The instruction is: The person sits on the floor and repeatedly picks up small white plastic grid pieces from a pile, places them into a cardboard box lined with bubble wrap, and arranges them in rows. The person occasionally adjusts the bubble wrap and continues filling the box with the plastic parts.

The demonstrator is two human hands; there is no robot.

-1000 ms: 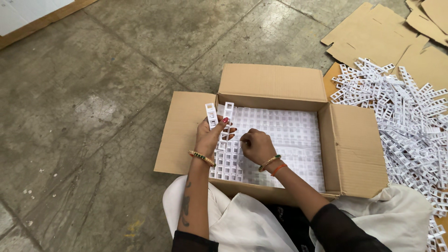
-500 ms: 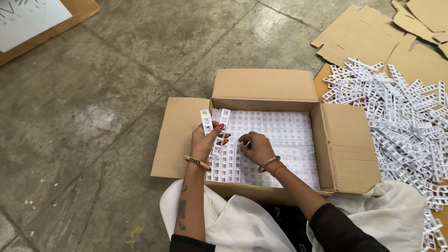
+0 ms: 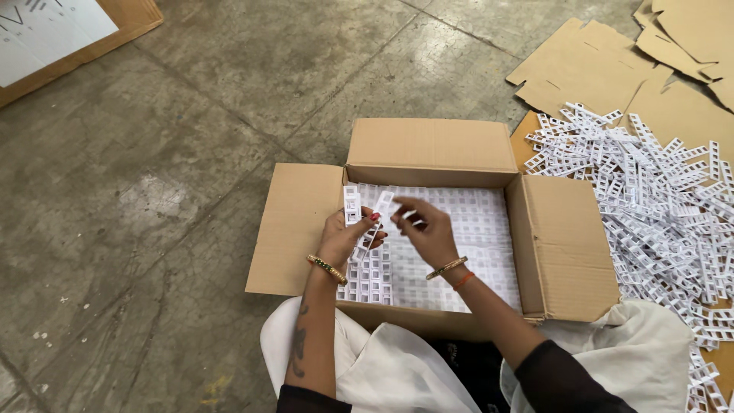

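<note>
White ladder-shaped plastic strips (image 3: 353, 208) pinched upright in left hand (image 3: 344, 237), steadied over open brown cardboard box (image 3: 566, 252) near its left wall; right hand (image 3: 430, 231) fingers closed on another strip (image 3: 382, 206).

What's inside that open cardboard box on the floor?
The cardboard box holds white ladder-like plastic strips packed flat in rows. The left hand and right hand cover some of them, and any lower layers are hidden.

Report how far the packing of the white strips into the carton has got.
Done: rows of white strips already cover the floor of the cardboard box. In hand: the left hand grips a few white strips upright, and the right hand pinches one. Left: a large loose pile of strips lies beside the box.
</note>
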